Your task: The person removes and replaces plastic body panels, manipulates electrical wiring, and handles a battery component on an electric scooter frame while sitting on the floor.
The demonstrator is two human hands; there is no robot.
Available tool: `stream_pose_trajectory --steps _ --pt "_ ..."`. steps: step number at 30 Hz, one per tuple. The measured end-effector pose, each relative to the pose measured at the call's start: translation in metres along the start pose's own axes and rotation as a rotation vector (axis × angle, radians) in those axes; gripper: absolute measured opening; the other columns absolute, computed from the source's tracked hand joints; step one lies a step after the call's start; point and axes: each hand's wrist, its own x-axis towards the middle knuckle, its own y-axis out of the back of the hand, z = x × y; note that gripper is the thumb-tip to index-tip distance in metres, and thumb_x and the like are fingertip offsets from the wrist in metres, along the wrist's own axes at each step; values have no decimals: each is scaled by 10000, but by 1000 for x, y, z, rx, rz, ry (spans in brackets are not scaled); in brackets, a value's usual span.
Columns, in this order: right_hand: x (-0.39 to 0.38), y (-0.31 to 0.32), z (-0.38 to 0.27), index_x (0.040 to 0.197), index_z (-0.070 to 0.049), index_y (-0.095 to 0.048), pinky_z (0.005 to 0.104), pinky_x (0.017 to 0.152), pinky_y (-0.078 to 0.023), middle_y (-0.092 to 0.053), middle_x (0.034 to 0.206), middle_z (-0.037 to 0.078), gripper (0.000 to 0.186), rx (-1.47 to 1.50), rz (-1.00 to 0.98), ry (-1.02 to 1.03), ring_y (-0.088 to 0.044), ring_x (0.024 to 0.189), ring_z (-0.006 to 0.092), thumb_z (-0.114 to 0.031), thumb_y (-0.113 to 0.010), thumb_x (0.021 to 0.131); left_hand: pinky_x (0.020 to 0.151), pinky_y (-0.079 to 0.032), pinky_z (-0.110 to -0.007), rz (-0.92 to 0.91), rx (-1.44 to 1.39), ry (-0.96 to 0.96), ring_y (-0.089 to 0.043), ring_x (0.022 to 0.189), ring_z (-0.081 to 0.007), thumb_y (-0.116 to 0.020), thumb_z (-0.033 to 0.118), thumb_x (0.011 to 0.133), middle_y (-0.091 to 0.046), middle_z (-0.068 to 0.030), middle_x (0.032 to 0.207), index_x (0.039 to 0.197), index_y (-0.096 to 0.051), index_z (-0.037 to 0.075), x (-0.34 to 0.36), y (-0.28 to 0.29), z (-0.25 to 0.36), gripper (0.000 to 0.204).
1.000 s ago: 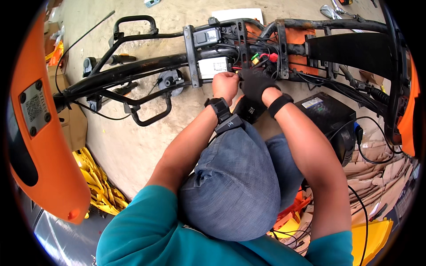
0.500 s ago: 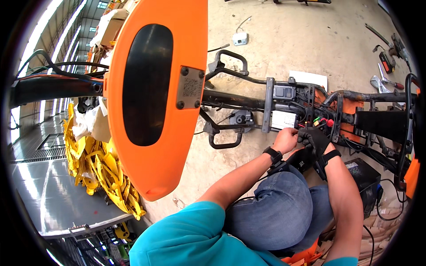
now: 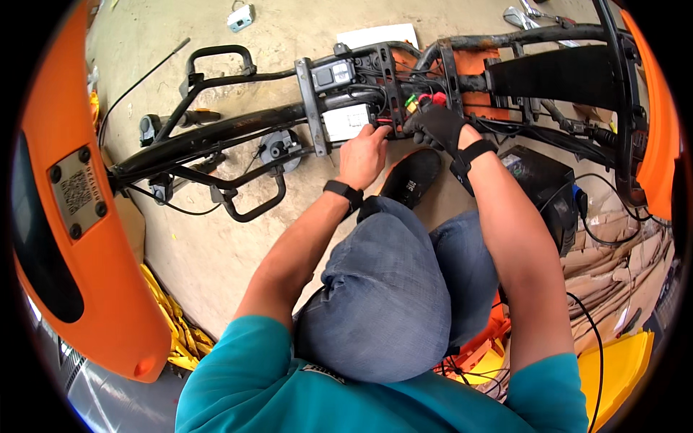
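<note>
My left hand is bare, its fingers pinched beside the end of a white labelled box where wires run out. What sits between those fingertips, if anything, is too small to make out. My right hand, in a black glove, is closed just right of it, next to red wires and a green and yellow connector. The glove hides what it grips. Both hands work at the near side of a black tubular vehicle frame. A grey box-shaped unit is mounted in the frame behind the white box.
An orange panel rises at the left, another orange panel at the right. A black battery-like box stands right of my knees, with cables and flattened cardboard beyond. Wrenches lie on the floor behind the frame.
The view has swung to the right and down, so the frame and orange panel appear farther left. Both hands stay at the same wiring, with the fingers little changed.
</note>
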Motion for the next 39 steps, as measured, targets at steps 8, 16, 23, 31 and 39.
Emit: stream_pose_trajectory --steps 8,16,23,31,39 --pt "23 2 26 760 -75 -688 369 627 -509 -677 721 112 99 -1015 61 540 -668 724 265 -139 -648 695 565 -480 -439 -195 241 -110 -618 680 -340 -569 188 848 -627 -123 782 900 -584 93 22 -14 -14 110" --pt "6 -7 15 754 -40 -666 292 439 -410 -666 673 66 254 30 -78 9 -524 451 143 -190 -503 878 557 -471 -431 -186 229 -151 -609 671 -330 -549 166 861 -608 -100 793 937 -589 110 21 -3 -16 103" --pt "3 -11 20 804 -56 -670 268 451 -389 -660 683 58 185 241 -156 -154 -501 476 117 -181 -540 844 586 -480 -440 -219 200 -111 -614 705 -330 -549 153 852 -588 -106 851 931 -625 120 24 3 -13 115" --pt "10 -13 23 763 -49 -644 225 347 -299 -552 569 8 169 364 -144 -206 -396 367 68 -174 -561 840 588 -480 -438 -245 210 -161 -612 727 -327 -595 196 848 -586 -106 848 908 -611 97 29 -3 -12 117" --pt "10 -14 21 812 -62 -613 216 347 -302 -583 621 15 139 385 -158 -217 -386 378 51 -180 -561 866 614 -486 -443 -241 179 -126 -606 771 -322 -600 163 832 -546 -103 901 867 -595 82 25 6 -15 89"
